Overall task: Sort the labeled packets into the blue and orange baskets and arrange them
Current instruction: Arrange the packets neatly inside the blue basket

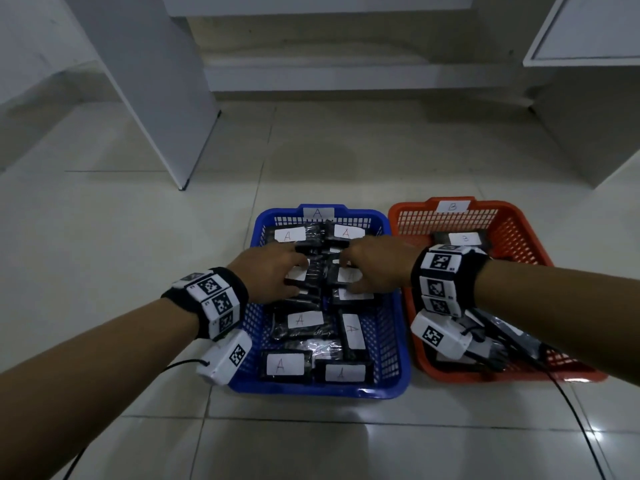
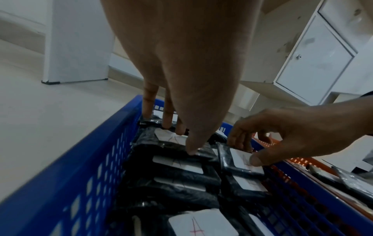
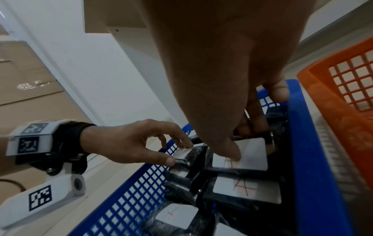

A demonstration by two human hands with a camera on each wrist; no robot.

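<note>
The blue basket [image 1: 325,393], tagged A, holds several black packets with white A labels in two rows. Both my hands are inside its middle part. My left hand [image 2: 179,138] pinches one A packet [image 2: 169,138] of the left row, thumb at its near edge and fingers at its far edge. My right hand [image 3: 242,143] grips an A packet [image 3: 252,153] of the right row, with the thumb on its label and the fingers curled behind it. To the right stands the orange basket [image 1: 502,206], tagged B, with B packets [image 1: 464,239] partly hidden by my right wrist.
The baskets sit side by side on a pale tiled floor [image 1: 138,237]. A white cabinet panel [image 1: 156,98] stands at the back left and a white cabinet [image 1: 588,116] at the back right. A black cable [image 1: 571,403] trails from my right wrist.
</note>
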